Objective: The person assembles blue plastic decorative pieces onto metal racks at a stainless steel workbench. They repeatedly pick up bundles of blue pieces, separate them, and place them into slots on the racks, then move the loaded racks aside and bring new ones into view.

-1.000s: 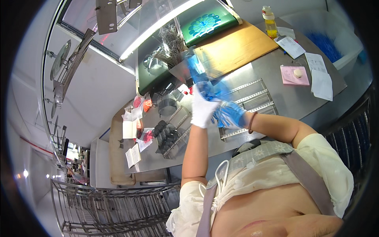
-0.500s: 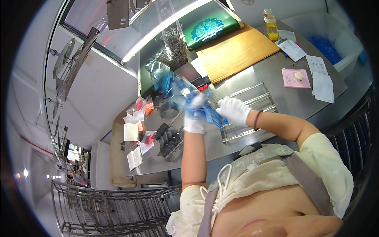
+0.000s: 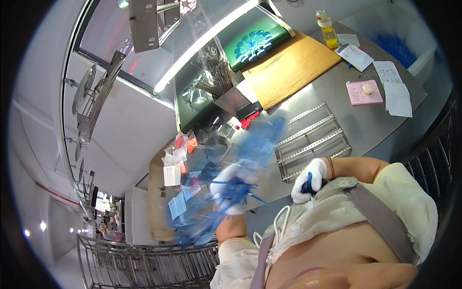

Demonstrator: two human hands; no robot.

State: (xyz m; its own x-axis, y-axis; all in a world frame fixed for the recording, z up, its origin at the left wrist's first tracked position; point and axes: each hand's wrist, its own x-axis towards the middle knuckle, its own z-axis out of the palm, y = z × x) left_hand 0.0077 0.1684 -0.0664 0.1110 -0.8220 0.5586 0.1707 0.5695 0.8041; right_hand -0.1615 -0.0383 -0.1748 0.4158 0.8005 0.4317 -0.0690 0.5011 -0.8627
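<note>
My left hand (image 3: pixel 222 179), in a white glove, is closed around a bundle of thin blue strips (image 3: pixel 236 192). The strips fan out up and down from the fist, smeared by motion, so their exact kind is unclear. My right hand (image 3: pixel 312 179), also gloved, is held near my chest, its fingers curled on a small dark blue thing (image 3: pixel 306 187) whose kind I cannot make out. Just beyond the right hand, a metal rack (image 3: pixel 315 137) with several notched bars lies on the steel table (image 3: pixel 332 89).
At the back lie a yellow-brown board (image 3: pixel 293 67) and a bunch of grey thin pieces (image 3: pixel 214 72). A bottle (image 3: pixel 327 31), clipboard (image 3: pixel 355 58) and pink notepad (image 3: pixel 364 93) sit to the right. Metal racks (image 3: pixel 144 265) stand at the lower left; a chair (image 3: pixel 428 166) is at right.
Both hands have come back toward my body. The blue bundle has swung down with my left hand. My right hand has left the metal rack and now grips a dark blue thing.
</note>
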